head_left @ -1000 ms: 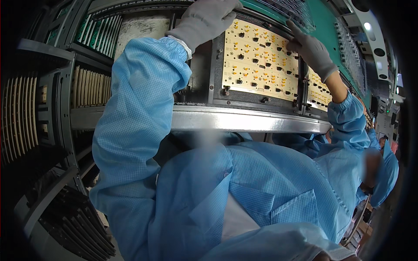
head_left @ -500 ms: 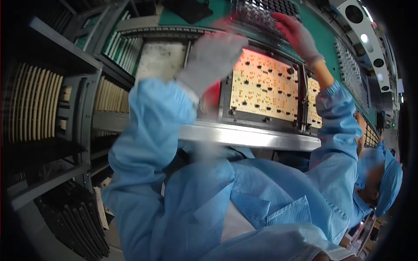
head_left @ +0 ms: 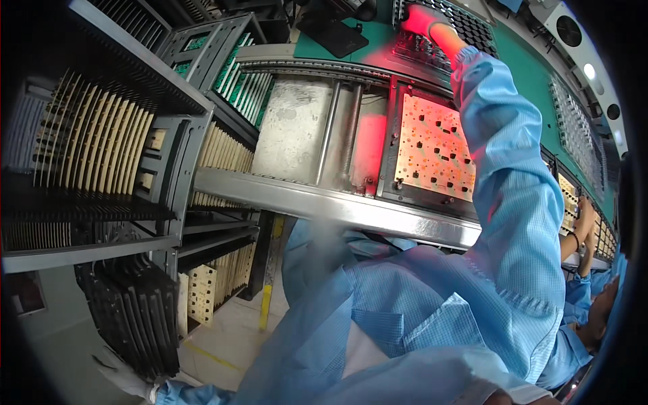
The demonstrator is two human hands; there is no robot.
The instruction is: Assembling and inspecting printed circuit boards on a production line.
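Observation:
My right hand (head_left: 422, 20), washed in red light, reaches over a dark tray of small round black parts (head_left: 466, 27) at the far side; its fingertips blur into the tray, so their grip is unclear. My gloved left hand (head_left: 128, 378) is low at the lower left with fingers spread, beside a stack of black panels (head_left: 131, 310). Under my right sleeve lies a cream circuit board (head_left: 435, 152) with black and orange components, set in a dark frame (head_left: 387, 182) on the conveyor. The sleeve hides the board's right part.
A metal conveyor rail (head_left: 324, 206) runs across in front of me. Racks of cream boards (head_left: 101, 142) stand at the left, green-edged boards (head_left: 246, 88) behind them. A black flat device (head_left: 331, 34) lies on the green mat. Another person's hand (head_left: 586, 219) works at the right.
My left hand has left the conveyor and dropped to the lower left. My right hand has moved farther over the parts tray. The view has shifted, showing more of the left racks.

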